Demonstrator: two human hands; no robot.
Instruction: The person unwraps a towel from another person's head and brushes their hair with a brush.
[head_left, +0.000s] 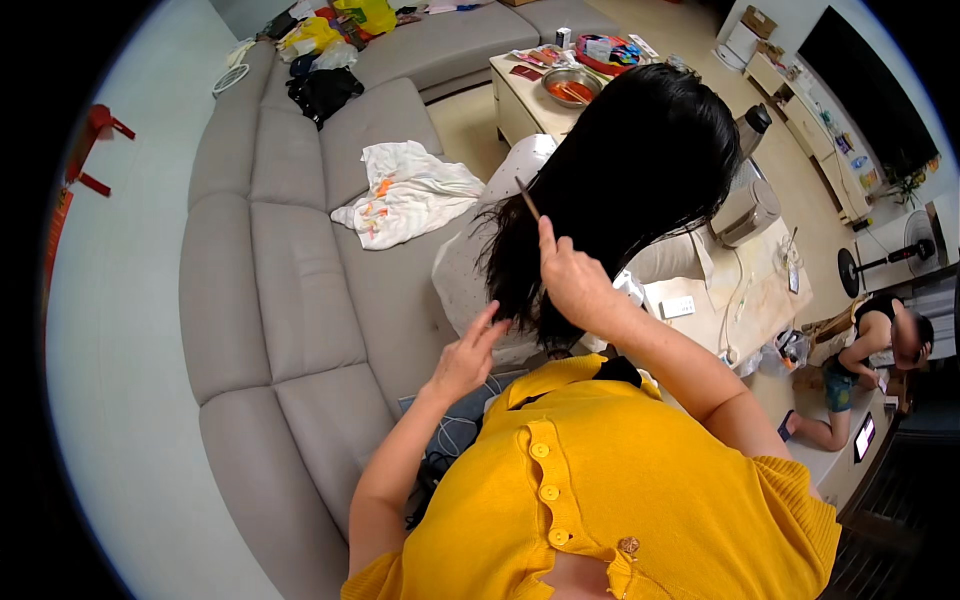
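A person with long wet black hair sits in front of me, with a white dotted cloth around them. In my right hand is a thin brown tool, perhaps a comb seen edge-on. Its tip points up and left across the hair, and my index finger lies along it. My left hand is at the lower left ends of the hair, palm towards them and fingers apart. The fingertips are close to the strands; whether they touch is unclear.
A grey sofa runs along the left, with a crumpled white cloth on its seat. On the low table at right stands an electric kettle. A metal bowl with red contents is beyond. Another person sits at far right.
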